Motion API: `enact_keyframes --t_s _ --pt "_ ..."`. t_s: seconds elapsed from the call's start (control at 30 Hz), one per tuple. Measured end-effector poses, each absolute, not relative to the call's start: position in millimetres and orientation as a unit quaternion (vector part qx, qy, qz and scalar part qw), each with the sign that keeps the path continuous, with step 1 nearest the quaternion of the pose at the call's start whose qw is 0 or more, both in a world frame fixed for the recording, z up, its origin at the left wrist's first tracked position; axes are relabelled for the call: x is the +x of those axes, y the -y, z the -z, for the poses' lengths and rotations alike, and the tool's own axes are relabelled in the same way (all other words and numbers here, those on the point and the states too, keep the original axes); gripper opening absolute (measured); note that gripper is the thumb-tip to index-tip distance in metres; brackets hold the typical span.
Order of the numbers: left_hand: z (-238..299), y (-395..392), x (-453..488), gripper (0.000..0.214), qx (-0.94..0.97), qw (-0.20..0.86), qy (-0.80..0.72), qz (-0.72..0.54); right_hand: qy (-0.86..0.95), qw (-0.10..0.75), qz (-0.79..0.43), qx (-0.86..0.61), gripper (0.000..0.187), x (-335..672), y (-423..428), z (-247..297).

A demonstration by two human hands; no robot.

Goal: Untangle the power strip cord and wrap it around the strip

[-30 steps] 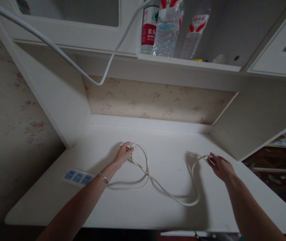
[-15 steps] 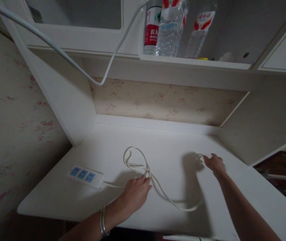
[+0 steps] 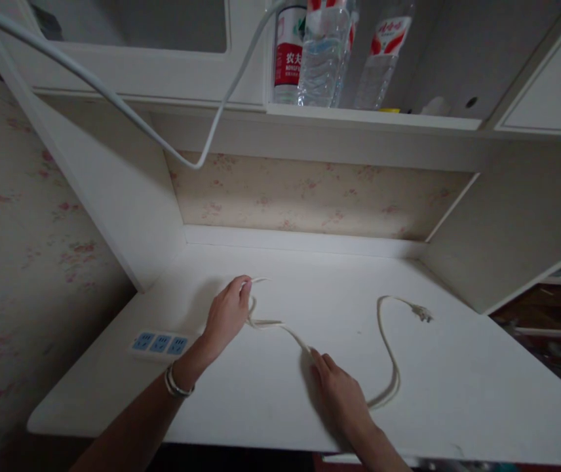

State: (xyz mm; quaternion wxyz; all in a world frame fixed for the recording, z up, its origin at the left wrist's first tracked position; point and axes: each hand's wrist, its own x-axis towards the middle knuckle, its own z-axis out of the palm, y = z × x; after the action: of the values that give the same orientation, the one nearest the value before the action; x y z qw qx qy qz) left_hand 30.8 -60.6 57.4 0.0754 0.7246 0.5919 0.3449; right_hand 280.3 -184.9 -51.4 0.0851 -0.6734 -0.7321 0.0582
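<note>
A cream power cord (image 3: 388,354) lies in curves on the white desk (image 3: 482,400). Its plug (image 3: 422,313) rests free at the right. The cord runs left to a white power strip (image 3: 160,343) with blue sockets near the desk's left edge. My left hand (image 3: 226,313), with a bracelet at the wrist, pinches a folded loop of the cord at the middle back of the desk. My right hand (image 3: 342,393) lies low in the middle, fingertips touching the cord where it runs across the desk.
A shelf above holds several water bottles (image 3: 324,52) with red labels. A thick white cable (image 3: 113,98) hangs across the upper left. White side panels (image 3: 113,196) flank the desk, with flowered wallpaper behind. Dark clutter shows at the far right (image 3: 556,328).
My right hand let go of the plug end and moved left to the middle of the cord. My left hand moved back up and gathered the loop, which is now smaller.
</note>
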Motion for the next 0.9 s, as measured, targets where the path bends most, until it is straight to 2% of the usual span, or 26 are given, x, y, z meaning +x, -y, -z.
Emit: enact_keyframes --t_s 0.23,0.33,0.5,0.73,0.8,0.9 --pt "-43.1 20.5 -7.9 0.034 0.682 -0.011 -0.667 -0.299 0.623 0.117 -0.019 -0.773 0.038 375.7 155.4 54.1" --pt "-31.1 7.8 -12.5 0.036 0.696 -0.046 -0.684 -0.215 0.550 0.206 -0.066 -0.807 0.039 412.0 139.2 54.4" --pt "-15.4 -11.3 -8.2 0.035 0.760 -0.092 -0.635 -0.101 0.447 0.362 -0.159 -0.802 0.051 426.1 129.2 48.7" --pt "-16.0 3.2 30.3 0.044 0.819 -0.087 -0.552 -0.132 0.439 0.493 -0.174 -0.731 0.055 391.8 135.8 27.8" --pt "-19.5 18.7 48.6 0.041 0.850 -0.050 -0.498 -0.163 0.432 0.523 -0.185 -0.711 0.055 382.1 135.7 21.6" --pt "-23.4 41.9 77.6 0.034 0.877 0.066 -0.423 -0.217 0.415 0.558 -0.222 -0.684 0.054 368.5 135.1 13.8"
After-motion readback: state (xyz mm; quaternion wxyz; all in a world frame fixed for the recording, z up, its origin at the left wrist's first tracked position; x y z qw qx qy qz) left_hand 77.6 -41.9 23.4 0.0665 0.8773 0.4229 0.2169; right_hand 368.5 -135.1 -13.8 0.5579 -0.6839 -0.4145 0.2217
